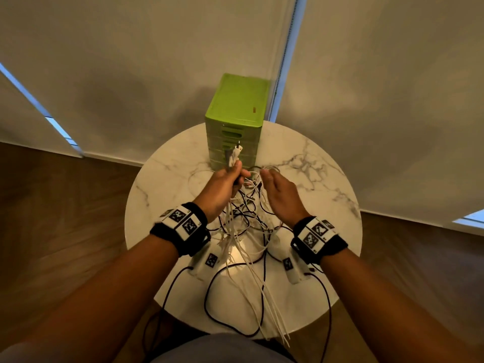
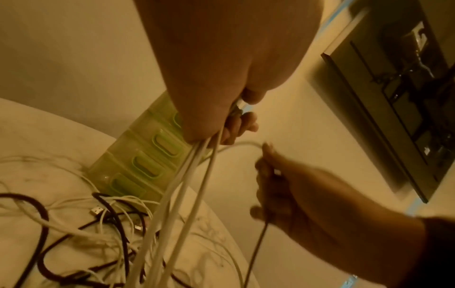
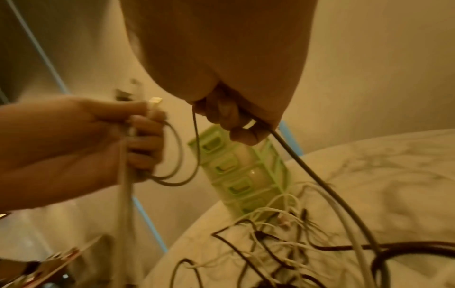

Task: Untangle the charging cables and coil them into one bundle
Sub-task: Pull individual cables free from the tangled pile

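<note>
A: Cables, white and dark, thin and rubbery [image 1: 243, 226]. Where are they relative to the hands?

B: Most lie in a tangle on the round white marble-patterned table [image 1: 314, 179], below and between the 2 wrists. The left hand [image 1: 225, 184] has its fingers wrapped round a bunch of white cables [image 2: 187, 187]. Above the fist the plug ends [image 1: 234, 153] stick up and point away from the person, toward the green plastic drawer tower [image 1: 235, 111].

A: And below that fist?

B: The strands hang down in a long, nearly straight run, their long axis slanting from the fist back toward the person and over the near table edge.

A: The right hand?

B: The right hand [image 1: 280, 195] sits just beside the left, at about the same height. From the head view its fingers look fairly straight, but the right wrist view shows them curled round a thin dark cable [image 3: 320, 179]. That cable drops from the grip down and outward into the tangle, while a short loop of it [image 3: 182, 155] swings across to the left fist.

A: The tower?

B: Upright, just beyond both hands.
</note>
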`<move>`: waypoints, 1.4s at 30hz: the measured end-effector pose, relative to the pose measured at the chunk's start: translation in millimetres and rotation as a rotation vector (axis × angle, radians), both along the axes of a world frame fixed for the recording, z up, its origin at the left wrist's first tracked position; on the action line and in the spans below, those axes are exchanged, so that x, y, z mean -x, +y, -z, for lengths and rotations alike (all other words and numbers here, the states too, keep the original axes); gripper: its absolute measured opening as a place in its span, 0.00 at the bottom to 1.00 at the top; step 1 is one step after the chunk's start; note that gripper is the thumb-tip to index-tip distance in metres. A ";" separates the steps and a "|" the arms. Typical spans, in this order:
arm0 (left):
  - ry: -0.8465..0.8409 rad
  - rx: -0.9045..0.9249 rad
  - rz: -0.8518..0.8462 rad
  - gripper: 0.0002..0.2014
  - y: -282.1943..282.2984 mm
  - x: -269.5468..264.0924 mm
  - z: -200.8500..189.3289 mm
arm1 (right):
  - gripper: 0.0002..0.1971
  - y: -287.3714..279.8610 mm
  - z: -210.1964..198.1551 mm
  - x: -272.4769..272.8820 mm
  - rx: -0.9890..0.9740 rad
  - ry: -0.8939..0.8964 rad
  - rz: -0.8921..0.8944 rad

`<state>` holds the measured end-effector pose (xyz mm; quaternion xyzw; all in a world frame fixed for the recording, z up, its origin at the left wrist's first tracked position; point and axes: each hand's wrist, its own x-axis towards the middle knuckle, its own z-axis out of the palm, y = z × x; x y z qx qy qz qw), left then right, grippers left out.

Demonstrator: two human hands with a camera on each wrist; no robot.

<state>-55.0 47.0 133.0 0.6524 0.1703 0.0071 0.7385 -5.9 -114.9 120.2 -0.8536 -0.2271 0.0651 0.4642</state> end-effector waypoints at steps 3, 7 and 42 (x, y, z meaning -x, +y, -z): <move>-0.006 0.085 -0.007 0.20 -9.3 -2.8 0.2 | 0.16 14.8 -10.5 15.9 -0.040 -0.033 -0.128; -0.047 0.205 -0.158 0.15 -14.6 -6.0 -6.6 | 0.17 12.3 -6.6 24.0 -0.001 -0.003 -0.223; -0.016 -0.072 0.026 0.35 -0.6 -20.0 5.7 | 0.16 -5.5 33.6 11.8 0.182 0.073 -0.311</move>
